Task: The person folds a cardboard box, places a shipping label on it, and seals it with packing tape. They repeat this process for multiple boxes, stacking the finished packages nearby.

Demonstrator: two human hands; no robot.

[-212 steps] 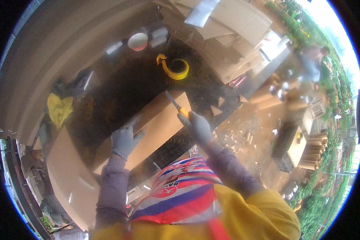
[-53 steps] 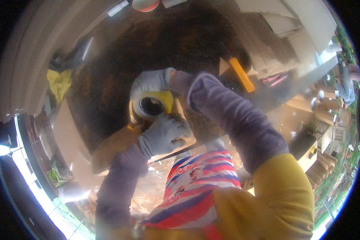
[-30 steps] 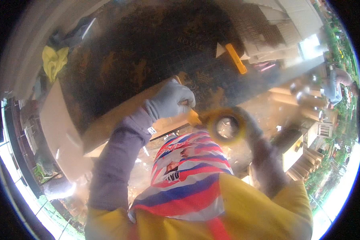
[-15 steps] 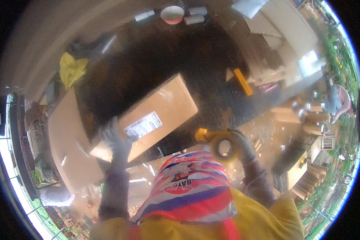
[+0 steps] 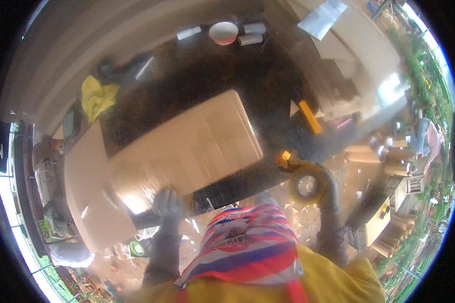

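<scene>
A closed brown cardboard box (image 5: 187, 136) lies aslant on the dark tabletop, its plain face up with no label showing. At its near left edge, my gloved left hand (image 5: 168, 203) has its fingers curled against the cardboard. Some shiny clear tape or film shows on the box just beside those fingers. My right hand (image 5: 329, 186) grips a yellow tape dispenser (image 5: 286, 160) by its far side. It carries a large roll of brown tape (image 5: 296, 193) and is held right of the box, apart from it. The roll partly hides the right fingers.
A flat cardboard sheet (image 5: 88, 177) lies left of the box. Farther off are a yellow cloth (image 5: 97, 98), a white bowl (image 5: 223, 33) and several white rolls (image 5: 250, 39). A yellow-orange tool (image 5: 310, 117) lies at right. Beyond, another person (image 5: 427, 141) bends near cardboard tubes.
The box has been turned over, so its white label no longer shows. My left hand has shifted from its left end to the near edge. The tape dispenser has moved slightly right.
</scene>
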